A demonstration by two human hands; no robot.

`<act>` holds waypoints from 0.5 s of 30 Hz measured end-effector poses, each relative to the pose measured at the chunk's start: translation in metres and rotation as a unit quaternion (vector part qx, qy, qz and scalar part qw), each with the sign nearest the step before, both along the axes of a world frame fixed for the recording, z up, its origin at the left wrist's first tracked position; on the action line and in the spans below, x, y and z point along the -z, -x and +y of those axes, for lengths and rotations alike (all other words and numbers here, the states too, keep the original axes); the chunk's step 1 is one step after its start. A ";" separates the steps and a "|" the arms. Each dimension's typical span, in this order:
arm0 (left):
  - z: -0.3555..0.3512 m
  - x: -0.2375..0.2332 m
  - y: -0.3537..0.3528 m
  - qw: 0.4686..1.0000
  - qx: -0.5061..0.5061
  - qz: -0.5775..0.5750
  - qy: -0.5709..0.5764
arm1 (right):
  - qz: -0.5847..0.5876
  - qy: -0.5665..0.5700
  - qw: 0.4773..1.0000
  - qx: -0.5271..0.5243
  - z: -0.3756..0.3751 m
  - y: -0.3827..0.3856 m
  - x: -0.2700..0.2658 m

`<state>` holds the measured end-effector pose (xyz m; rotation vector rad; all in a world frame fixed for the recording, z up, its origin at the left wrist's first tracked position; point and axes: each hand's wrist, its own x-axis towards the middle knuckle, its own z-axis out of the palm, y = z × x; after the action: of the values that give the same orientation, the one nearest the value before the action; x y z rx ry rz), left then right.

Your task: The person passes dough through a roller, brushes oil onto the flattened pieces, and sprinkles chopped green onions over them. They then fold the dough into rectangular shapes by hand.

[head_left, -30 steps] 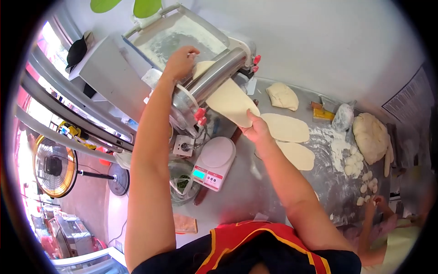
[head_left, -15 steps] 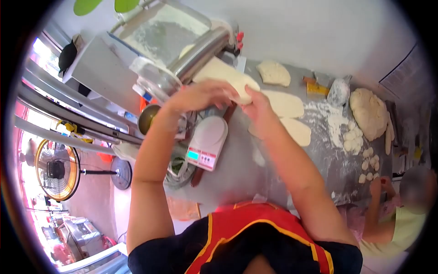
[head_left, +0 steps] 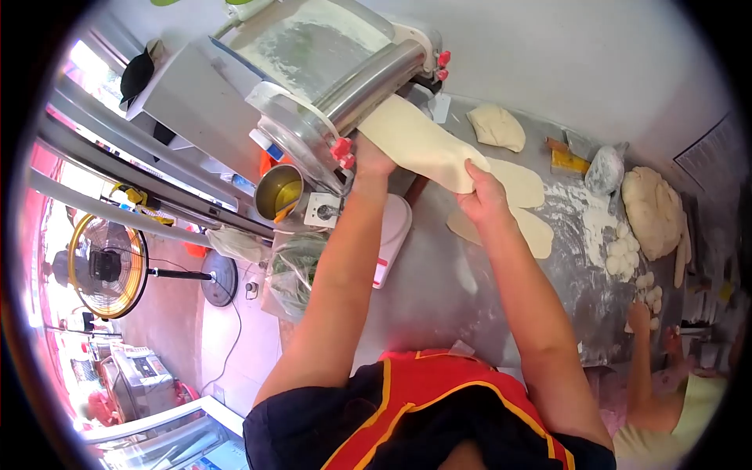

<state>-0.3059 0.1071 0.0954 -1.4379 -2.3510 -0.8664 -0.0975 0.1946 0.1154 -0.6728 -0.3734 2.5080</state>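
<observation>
Half a second back both hands bunched at the tip of the dough sheet [head_left: 415,141]; now the left hand [head_left: 374,160] sits up by the shiny steel roller [head_left: 368,82], fingers hidden, can't tell its grip. Right hand [head_left: 483,196] pinches the sheet's low end. Sheet's smooth, pale, a long tongue slanting from roller over the floury metal table [head_left: 454,298].

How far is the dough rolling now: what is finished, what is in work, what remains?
Done: two flat sheets lie on the table. In hand: a dough sheet hangs from the roller machine; the right hand grips its end, the left hand touches it near the roller. Left: one lump and a big dough mass.
</observation>
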 end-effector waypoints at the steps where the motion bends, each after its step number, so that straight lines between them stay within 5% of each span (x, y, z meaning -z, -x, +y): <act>1: 0.001 0.002 0.003 0.998 -0.018 0.056 0.007 | -0.003 0.002 1.000 0.002 0.002 -0.002 0.005; 3: 0.004 0.010 0.006 0.984 -0.052 0.167 0.022 | -0.010 0.006 1.000 0.008 0.005 -0.006 0.014; 4: 0.010 0.021 0.014 0.990 0.060 -0.050 -0.121 | -0.018 -0.002 1.000 0.011 0.005 -0.008 0.014; 5: 0.017 0.033 0.021 0.916 0.162 -0.268 -0.251 | -0.028 -0.008 0.999 0.014 0.003 -0.010 0.016; 7: 0.007 0.025 0.012 0.963 0.111 -0.168 -0.177 | -0.028 -0.026 0.999 0.016 -0.002 -0.018 0.012; 8: -0.005 -0.003 -0.001 0.985 -0.027 0.167 0.042 | -0.019 -0.037 0.999 0.014 -0.006 -0.025 0.012; 11: -0.006 0.009 -0.003 0.954 0.172 -0.218 -0.117 | 0.003 -0.018 0.999 0.037 -0.007 -0.034 0.033; 13: -0.008 0.012 -0.007 0.710 0.306 -0.573 -0.272 | 0.013 -0.018 0.999 0.046 -0.012 -0.046 0.039; 15: -0.009 0.012 -0.015 0.314 0.354 -0.799 -0.372 | 0.023 -0.026 0.999 0.029 -0.010 -0.063 0.044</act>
<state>-0.2907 0.0986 0.0830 -0.7820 -0.3432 -4.1646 -0.0343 0.1844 0.0711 -0.5955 -0.3956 2.4466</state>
